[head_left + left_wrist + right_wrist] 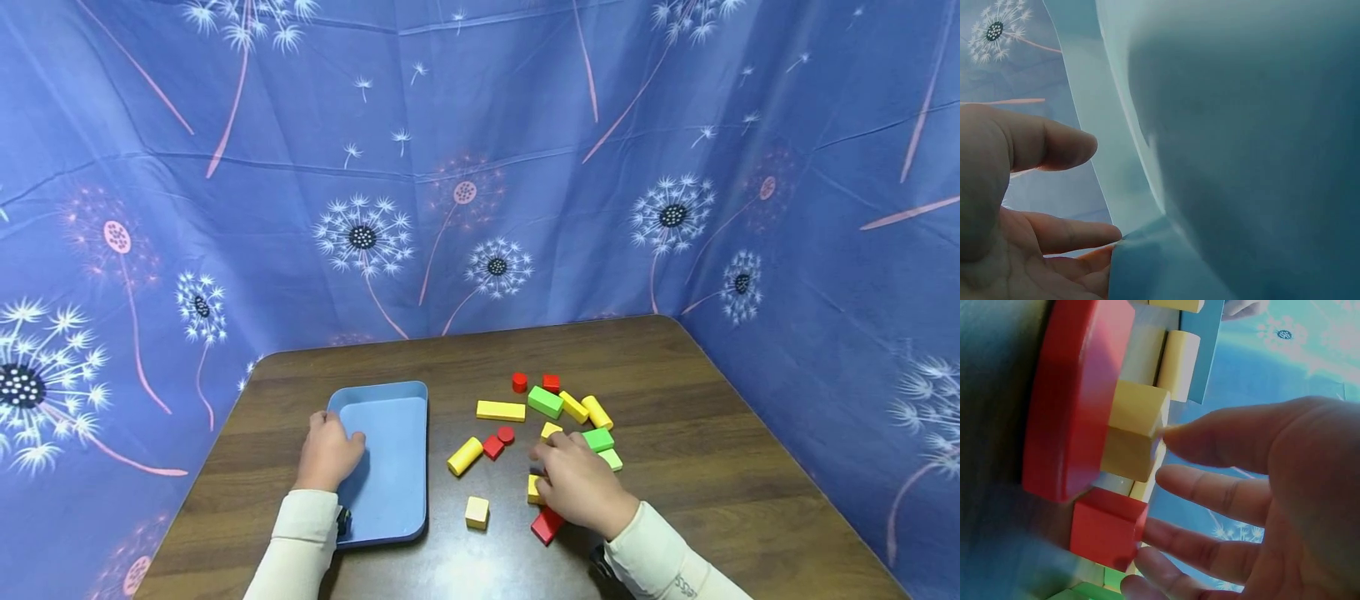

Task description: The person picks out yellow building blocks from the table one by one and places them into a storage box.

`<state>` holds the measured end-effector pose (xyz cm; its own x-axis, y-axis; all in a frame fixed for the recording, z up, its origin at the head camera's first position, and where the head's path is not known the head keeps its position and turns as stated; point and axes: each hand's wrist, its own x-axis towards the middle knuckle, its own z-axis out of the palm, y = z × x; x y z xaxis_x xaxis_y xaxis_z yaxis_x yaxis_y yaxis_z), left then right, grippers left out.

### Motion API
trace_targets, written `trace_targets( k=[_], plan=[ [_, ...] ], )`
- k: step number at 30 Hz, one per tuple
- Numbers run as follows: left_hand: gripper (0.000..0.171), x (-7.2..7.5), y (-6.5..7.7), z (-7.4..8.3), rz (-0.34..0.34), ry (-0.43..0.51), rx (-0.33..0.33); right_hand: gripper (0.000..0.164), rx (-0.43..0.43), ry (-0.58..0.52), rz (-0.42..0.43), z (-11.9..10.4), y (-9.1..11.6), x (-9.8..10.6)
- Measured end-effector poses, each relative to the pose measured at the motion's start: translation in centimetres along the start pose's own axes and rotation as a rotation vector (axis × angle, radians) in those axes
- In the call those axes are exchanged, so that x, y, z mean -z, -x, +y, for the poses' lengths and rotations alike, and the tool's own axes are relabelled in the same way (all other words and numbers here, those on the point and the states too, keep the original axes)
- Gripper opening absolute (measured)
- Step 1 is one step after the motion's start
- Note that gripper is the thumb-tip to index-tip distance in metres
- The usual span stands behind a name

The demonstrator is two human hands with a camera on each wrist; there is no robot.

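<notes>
A blue tray point(390, 467) stands at the left of the table. My left hand point(330, 454) holds its left rim, thumb over the inner side; in the left wrist view the fingertips point(1107, 234) meet the tray wall point(1085, 81). Among the blocks, my right hand point(588, 487) reaches down with spread fingers. Its thumb tip point(1179, 437) is at a yellow block point(1135, 431). Other fingertips lie close by a red block point(1107, 531), which the hand hides from the head view. A longer red block point(547, 527) lies just below that hand.
Between tray and right hand lie a yellow cylinder point(465, 457), a pale yellow cube point(477, 512) and a small red cube point(492, 447). Farther back are a long yellow block point(501, 410), a green block point(545, 402) and several others. A blue patterned cloth point(450, 167) hangs behind the table.
</notes>
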<state>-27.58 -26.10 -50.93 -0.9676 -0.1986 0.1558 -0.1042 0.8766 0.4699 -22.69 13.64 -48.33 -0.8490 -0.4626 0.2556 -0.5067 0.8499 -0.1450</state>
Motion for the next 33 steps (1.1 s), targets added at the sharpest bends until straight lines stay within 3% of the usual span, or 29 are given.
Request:
trace_targets(
  k=[21,33],
  plan=[
    [0.071,-0.3,1.3,0.8,0.025,-0.001,-0.007,0.040,-0.006,0.046,-0.005,-0.4,0.5,-0.4],
    [0.074,-0.6,2.4,1.3,0.039,-0.009,-0.006,0.032,0.000,0.051,0.050,-0.3,0.8,-0.7]
  ],
)
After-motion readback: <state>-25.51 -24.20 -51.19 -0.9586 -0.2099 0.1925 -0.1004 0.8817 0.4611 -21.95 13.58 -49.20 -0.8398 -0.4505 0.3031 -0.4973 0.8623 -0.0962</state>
